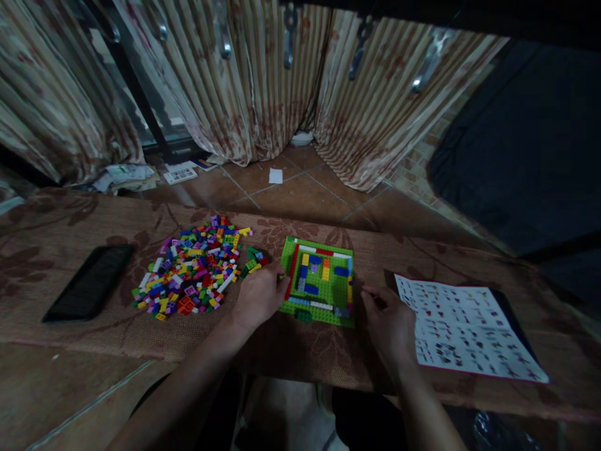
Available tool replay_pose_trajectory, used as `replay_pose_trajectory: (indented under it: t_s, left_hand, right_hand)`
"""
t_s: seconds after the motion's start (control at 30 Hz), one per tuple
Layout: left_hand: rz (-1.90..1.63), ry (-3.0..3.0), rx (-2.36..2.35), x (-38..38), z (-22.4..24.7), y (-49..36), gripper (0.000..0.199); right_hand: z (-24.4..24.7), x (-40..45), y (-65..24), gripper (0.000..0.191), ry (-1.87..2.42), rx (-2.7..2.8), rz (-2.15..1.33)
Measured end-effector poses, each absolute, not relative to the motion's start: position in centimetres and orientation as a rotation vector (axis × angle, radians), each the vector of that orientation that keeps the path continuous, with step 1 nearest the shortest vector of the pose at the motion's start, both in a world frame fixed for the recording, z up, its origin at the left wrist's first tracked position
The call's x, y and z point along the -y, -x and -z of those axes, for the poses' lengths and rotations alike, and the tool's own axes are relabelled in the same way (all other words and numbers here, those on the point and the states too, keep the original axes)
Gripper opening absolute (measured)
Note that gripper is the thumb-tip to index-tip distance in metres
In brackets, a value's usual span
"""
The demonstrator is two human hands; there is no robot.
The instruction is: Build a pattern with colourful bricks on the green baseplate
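Note:
A green baseplate [319,318] lies on the cloth-covered bench in front of me. Low rows of red, white, blue and yellow bricks edge it, and blue, yellow and orange bricks stand inside. My left hand [260,293] is closed at the plate's left edge, its fingertips by the red row; what they grip, if anything, is hidden. Just off the right edge, my right hand [390,318] has thumb and forefinger pinched together. Anything between them is too small to make out. A few green and yellow bricks [250,266] lie beside my left hand.
To the left spreads a big pile of mixed bricks [192,269], with a black phone [89,282] beyond it. A printed sheet [469,329] rests on a dark object at the right. Behind the bench are tiled floor, papers [126,177] and striped curtains [263,81].

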State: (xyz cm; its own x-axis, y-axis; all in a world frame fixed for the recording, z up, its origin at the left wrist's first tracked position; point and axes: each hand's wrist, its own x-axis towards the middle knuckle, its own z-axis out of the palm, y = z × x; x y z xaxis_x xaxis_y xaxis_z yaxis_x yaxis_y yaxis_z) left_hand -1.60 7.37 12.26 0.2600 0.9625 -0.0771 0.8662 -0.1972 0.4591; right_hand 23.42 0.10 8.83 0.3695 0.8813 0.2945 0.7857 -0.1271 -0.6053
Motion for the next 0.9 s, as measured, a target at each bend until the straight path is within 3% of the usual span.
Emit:
replay_pose_trajectory:
  t_s: [0.17, 0.37, 0.63, 0.9]
  left_hand:
    - [-0.225, -2.100, -1.696, -7.4, -11.9, 1.3, 0.020]
    - [-0.429, -2.212, -1.529, -6.9, -12.1, 1.0, 0.015]
    - [-0.334, -2.396, -1.177, -5.8, -11.8, 0.0, 0.015]
    - [-0.214, -2.512, -1.144, -6.0, -10.9, 0.0, 0.006]
  right_hand:
    - [-8.8, 0.0, -23.4, 0.027, 1.954, 1.471, -0.251]
    - [-9.9, 0.7, -22.1, 0.020, 1.777, 1.716, -0.530]
    - [-9.4, 0.6, -21.5, 0.016, 1.888, 2.118, -0.340]
    - [-9.5, 0.6, -21.3, 0.009, 1.890, 2.112, -0.453]
